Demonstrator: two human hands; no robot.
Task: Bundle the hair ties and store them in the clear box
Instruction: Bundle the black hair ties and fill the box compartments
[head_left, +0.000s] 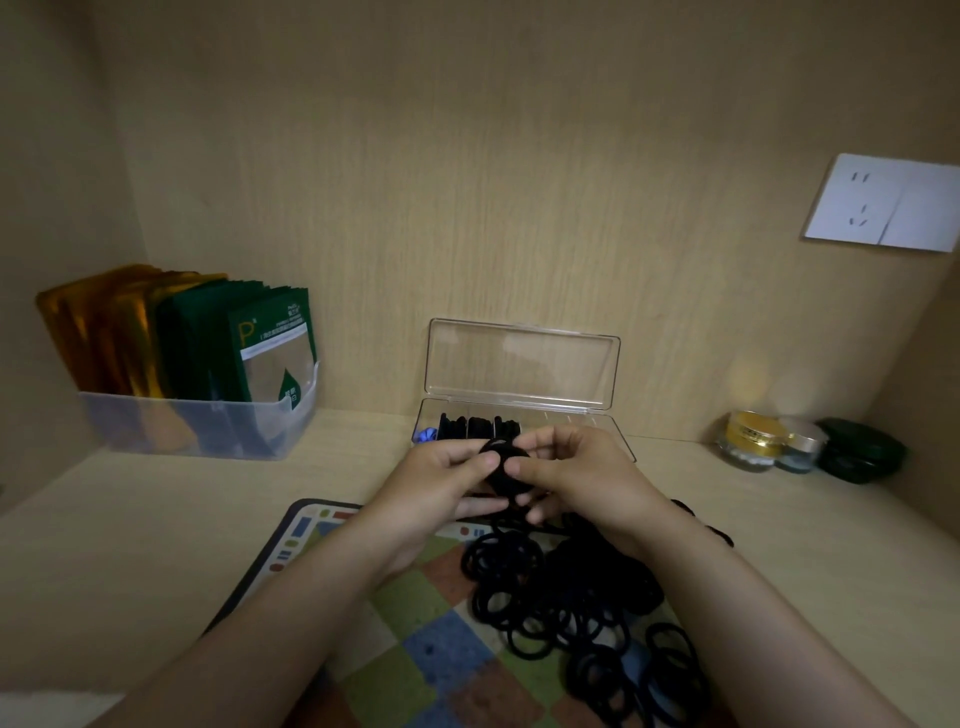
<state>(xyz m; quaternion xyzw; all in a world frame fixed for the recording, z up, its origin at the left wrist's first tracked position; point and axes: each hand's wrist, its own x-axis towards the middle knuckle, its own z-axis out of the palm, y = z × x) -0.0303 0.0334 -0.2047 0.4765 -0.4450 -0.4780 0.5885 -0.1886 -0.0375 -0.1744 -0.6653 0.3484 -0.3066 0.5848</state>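
A bundle of black hair ties (501, 467) is held between both hands just in front of the clear box (613, 423). My left hand (441, 483) pinches its left side with thumb and fingers, and my right hand (576, 478) pinches its right side. The box stands open with its lid (522, 364) raised against the back wall. Several black bundles (478, 427) and something blue (428, 434) sit in its left compartments. A heap of loose black hair ties (576, 613) lies on the checkered mat (415, 649) below my hands.
A translucent bin (197, 423) of gold and green sachets stands at the back left. Cosmetic jars (758, 441) and a dark green case (860, 449) sit at the back right. A white wall socket (883, 202) is on the back panel. Wooden walls close in both sides.
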